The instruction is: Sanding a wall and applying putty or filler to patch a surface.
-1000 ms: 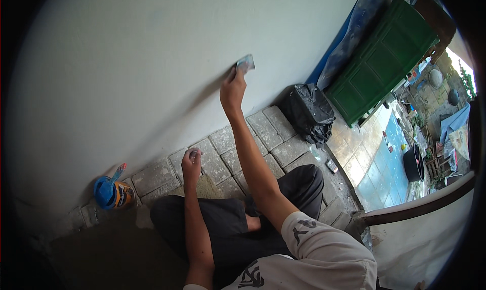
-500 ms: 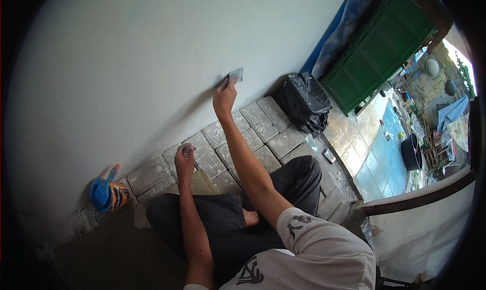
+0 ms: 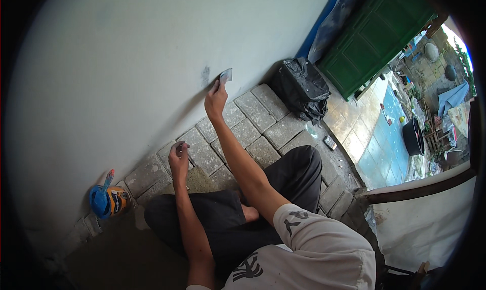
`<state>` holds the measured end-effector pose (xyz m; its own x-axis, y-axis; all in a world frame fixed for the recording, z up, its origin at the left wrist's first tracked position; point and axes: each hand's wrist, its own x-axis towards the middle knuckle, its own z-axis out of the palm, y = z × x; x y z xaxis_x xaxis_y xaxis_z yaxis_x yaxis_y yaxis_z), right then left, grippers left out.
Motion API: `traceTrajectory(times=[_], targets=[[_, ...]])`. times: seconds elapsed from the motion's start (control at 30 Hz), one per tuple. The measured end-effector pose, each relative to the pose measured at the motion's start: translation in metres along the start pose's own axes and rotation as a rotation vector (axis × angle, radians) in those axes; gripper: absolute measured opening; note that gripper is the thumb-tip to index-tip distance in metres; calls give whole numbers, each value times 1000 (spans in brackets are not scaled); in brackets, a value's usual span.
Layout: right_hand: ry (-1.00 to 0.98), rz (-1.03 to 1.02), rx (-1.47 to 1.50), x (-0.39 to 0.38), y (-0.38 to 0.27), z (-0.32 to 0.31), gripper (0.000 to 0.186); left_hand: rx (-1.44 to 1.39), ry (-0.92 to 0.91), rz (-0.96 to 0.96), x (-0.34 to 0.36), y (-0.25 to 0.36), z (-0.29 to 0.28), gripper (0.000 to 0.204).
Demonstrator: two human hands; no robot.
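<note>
My right hand (image 3: 216, 100) is closed on a putty knife (image 3: 226, 75), its small flat grey blade standing out past my fingertips close to the white wall (image 3: 152, 52). A dark grey smudge (image 3: 205, 75) marks the wall just left of the blade. Lower and to the left, my left hand (image 3: 178, 161) is held near the foot of the wall above the paving blocks, its fingers curled together. Whatever they may hold is too small to make out. Both forearms reach forward over my crossed legs in dark trousers.
An orange can (image 3: 119, 199) with blue paint and a brush (image 3: 108, 180) stands against the wall at left. Beyond my right hand sits a container in a black plastic bag (image 3: 299, 87), near a green panelled door (image 3: 377, 42). Grey paving blocks (image 3: 243, 133) run along the wall.
My right hand and the putty knife have shifted a little left in view, and the grey smudge now shows uncovered beside the blade. My left hand has moved slightly left and its fingers have turned.
</note>
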<state>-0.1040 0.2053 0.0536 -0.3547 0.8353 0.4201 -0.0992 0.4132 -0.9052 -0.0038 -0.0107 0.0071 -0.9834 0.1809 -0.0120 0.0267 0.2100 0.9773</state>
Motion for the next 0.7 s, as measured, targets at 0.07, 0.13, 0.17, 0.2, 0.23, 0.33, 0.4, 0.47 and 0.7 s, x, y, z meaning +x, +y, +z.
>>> traceTrajectory(times=[0.07,0.13,0.17,0.2,0.23,0.33,0.4,0.47,0.7], targets=[[69,-221,-55,2,15,4,27,0,-23,-19,-1,6,2,30],[-21,-155,-87,-21,46,-3,29,4,-28,-21,6,10,4,29],[-69,18,-158,-23,65,-10,30,1,-34,5,6,13,12,29],[-130,201,-223,-28,73,-13,31,6,-29,20,5,10,15,28],[-118,203,-222,-24,80,-15,31,-19,-29,5,7,10,20,28],[-174,254,-236,-27,74,-20,33,-17,0,-6,4,11,17,28],[-125,187,89,-55,23,-3,38,14,43,-62,-4,-8,-18,28],[-66,109,42,-38,33,-5,34,-9,-15,-50,0,2,-3,27],[-652,97,-107,-65,75,-73,34,-28,-29,-30,2,0,9,29]])
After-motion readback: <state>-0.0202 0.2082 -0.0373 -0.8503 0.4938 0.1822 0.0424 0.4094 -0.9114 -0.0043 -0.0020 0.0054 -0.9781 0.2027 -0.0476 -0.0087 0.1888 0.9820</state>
